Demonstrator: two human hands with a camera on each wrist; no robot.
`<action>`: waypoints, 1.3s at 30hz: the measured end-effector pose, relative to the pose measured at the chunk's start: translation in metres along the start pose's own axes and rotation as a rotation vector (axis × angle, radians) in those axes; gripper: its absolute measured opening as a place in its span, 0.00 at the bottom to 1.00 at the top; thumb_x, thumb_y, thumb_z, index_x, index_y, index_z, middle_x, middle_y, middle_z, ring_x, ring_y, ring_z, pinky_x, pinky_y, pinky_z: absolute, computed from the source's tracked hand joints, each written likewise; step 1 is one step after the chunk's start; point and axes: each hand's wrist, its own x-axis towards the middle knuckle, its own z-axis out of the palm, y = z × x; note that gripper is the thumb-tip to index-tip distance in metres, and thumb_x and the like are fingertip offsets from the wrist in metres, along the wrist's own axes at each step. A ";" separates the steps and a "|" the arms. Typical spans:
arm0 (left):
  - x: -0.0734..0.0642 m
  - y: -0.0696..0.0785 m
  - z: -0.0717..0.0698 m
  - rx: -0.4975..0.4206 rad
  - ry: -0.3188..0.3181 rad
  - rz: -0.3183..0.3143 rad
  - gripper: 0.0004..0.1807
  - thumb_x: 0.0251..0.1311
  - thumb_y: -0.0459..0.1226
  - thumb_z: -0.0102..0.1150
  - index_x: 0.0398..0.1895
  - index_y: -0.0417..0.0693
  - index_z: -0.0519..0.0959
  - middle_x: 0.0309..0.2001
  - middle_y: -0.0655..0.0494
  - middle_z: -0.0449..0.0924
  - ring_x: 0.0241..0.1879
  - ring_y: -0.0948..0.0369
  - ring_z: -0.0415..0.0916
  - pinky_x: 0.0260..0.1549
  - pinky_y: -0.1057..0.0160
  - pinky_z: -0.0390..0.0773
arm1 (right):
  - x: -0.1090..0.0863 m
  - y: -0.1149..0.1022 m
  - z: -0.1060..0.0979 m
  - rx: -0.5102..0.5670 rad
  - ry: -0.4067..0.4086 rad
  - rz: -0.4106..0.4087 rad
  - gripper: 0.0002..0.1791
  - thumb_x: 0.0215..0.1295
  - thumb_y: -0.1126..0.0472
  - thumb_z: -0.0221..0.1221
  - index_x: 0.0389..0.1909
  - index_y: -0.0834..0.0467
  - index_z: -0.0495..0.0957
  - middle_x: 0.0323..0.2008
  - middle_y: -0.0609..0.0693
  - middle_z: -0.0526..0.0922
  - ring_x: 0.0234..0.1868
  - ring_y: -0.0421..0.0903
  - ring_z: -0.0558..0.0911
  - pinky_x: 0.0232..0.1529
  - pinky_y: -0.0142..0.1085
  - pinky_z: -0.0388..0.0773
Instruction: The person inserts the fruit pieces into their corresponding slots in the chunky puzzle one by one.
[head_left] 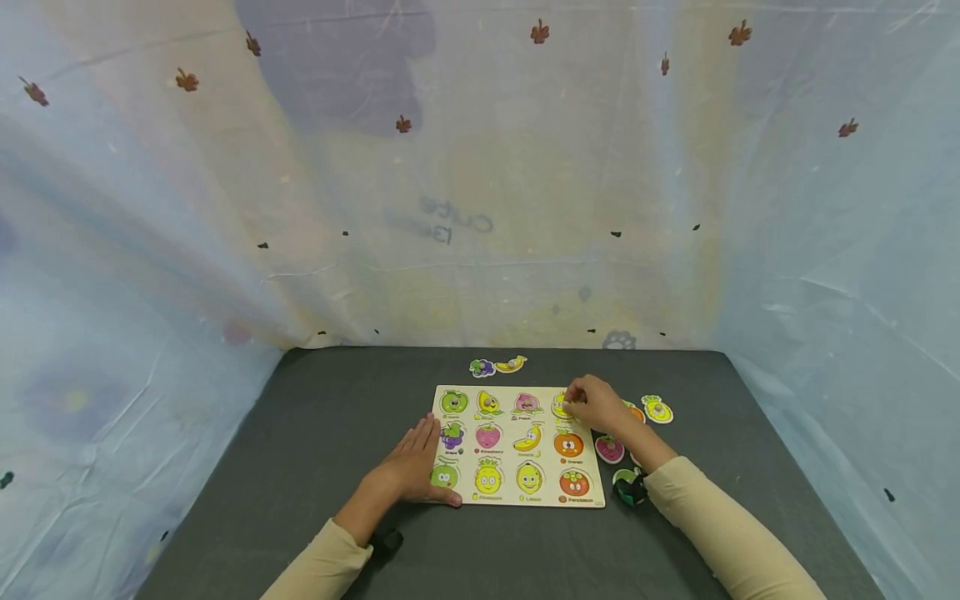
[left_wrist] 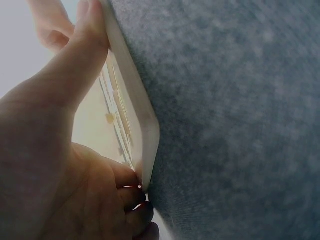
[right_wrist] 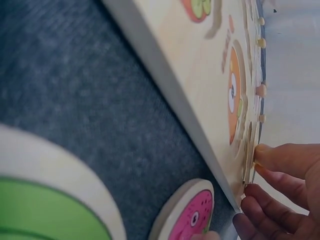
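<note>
A wooden fruit puzzle board (head_left: 467, 458) with rows of smiling fruit pictures lies on the dark table. My left hand (head_left: 408, 462) rests at its near left corner, fingers stretched along the left side and thumb along the front edge. At the far right corner of the board, my right hand (head_left: 600, 408) pinches a yellow fruit puzzle piece (head_left: 558, 407), partly hidden by the fingers. In the right wrist view, the thumb and forefinger (right_wrist: 275, 157) meet close over the board's surface. Small wooden knobs (right_wrist: 261, 90) stand up from other pieces there.
A grape piece (head_left: 482, 367) and a banana piece (head_left: 511, 364) lie beyond the board. To its right are a pineapple piece (head_left: 657, 409), a pink piece (head_left: 609, 450) and a green piece (right_wrist: 50, 210), partly under the right arm. A pale curtain (head_left: 480, 183) hangs behind the table.
</note>
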 end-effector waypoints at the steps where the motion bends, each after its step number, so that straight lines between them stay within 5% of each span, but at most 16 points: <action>1: 0.001 -0.002 0.002 0.001 0.006 0.003 0.80 0.47 0.68 0.80 0.87 0.32 0.43 0.87 0.36 0.35 0.87 0.42 0.36 0.84 0.43 0.43 | 0.000 0.000 0.001 -0.006 0.003 0.001 0.05 0.73 0.62 0.69 0.36 0.57 0.84 0.34 0.51 0.75 0.35 0.47 0.73 0.36 0.40 0.71; 9: 0.007 -0.009 0.010 -0.008 0.038 0.021 0.80 0.46 0.68 0.81 0.87 0.32 0.43 0.87 0.36 0.36 0.87 0.42 0.37 0.84 0.42 0.43 | 0.002 -0.002 0.003 -0.027 0.007 0.031 0.05 0.71 0.63 0.70 0.36 0.59 0.84 0.35 0.53 0.75 0.36 0.48 0.72 0.39 0.43 0.71; 21: -0.005 0.006 -0.006 0.014 0.003 -0.017 0.79 0.48 0.68 0.80 0.87 0.32 0.44 0.87 0.37 0.37 0.87 0.43 0.39 0.84 0.45 0.47 | 0.002 -0.001 0.004 -0.045 0.015 0.028 0.06 0.72 0.62 0.70 0.36 0.58 0.83 0.35 0.52 0.74 0.36 0.48 0.72 0.40 0.44 0.71; 39: -0.002 0.002 -0.001 -0.023 -0.004 -0.004 0.82 0.46 0.70 0.79 0.87 0.33 0.41 0.87 0.37 0.34 0.87 0.42 0.36 0.84 0.42 0.42 | 0.005 -0.002 0.005 -0.082 -0.005 0.021 0.07 0.71 0.61 0.71 0.37 0.57 0.82 0.37 0.52 0.75 0.39 0.49 0.74 0.45 0.46 0.76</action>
